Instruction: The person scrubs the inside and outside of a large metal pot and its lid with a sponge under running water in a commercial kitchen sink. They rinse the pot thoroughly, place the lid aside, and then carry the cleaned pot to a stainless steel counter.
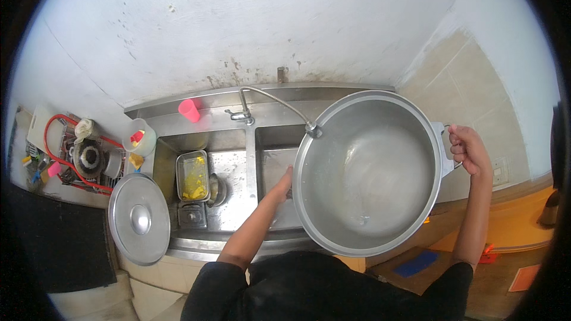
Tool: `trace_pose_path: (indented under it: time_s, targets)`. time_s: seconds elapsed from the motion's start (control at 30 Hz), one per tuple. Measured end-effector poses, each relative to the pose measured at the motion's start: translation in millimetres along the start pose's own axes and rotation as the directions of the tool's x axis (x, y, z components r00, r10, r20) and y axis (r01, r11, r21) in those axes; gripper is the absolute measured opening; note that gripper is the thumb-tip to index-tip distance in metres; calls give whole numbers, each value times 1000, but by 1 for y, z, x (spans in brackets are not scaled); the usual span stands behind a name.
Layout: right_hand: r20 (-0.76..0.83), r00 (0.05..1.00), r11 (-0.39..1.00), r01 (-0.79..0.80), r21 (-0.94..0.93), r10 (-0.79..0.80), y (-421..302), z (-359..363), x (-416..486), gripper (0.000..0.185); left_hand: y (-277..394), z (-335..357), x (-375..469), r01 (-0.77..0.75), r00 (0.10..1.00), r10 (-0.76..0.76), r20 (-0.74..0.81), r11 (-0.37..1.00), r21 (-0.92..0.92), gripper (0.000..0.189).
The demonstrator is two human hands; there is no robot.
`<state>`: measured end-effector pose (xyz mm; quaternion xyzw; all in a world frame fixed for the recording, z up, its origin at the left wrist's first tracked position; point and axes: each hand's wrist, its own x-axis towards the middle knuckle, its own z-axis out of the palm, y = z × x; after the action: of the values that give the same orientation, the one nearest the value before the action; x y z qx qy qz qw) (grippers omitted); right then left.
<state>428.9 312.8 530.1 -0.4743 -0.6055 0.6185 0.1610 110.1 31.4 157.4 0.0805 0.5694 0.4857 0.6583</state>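
Note:
A large aluminium pot [379, 178] is tilted over the right side of a double steel sink, its wide mouth turned towards me. My right hand [466, 149] is closed around the loop handle [446, 142] on its right side. Against the pot's left wall is my left hand [285, 185], thumb upward, with its fingers hidden behind the pot. The inside of the pot looks wet and holds no food. A flexible-neck faucet [276, 100] reaches over the pot's left rim, its nozzle [313, 130] at the edge. No water stream can be made out.
In the left basin [227, 160] lie a steel pan [193, 176] with yellow scraps, a small metal pot [217, 190] and a metal lid [192, 216]. A large round lid [139, 218] leans at the sink's left end. A pink cup [189, 110] and white tub [145, 142] stand nearby.

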Motion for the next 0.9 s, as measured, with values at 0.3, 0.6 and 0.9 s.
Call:
trace_pose_path:
  time_s: [0.3, 0.6, 0.9]
  targets:
    - [-9, 969, 912, 229, -341, -247, -59, 96, -76, 27, -47, 81, 152, 249, 932, -68, 355, 833, -493, 80]
    - [122, 972, 886, 232, -402, -200, -44, 148, -139, 37, -84, 154, 218, 335, 895, -8, 447, 673, -659, 71]
    - [409, 903, 729, 367, -578, -131, -54, 149, -175, 36, -63, 185, 235, 186, 949, 54, 311, 703, -687, 74]
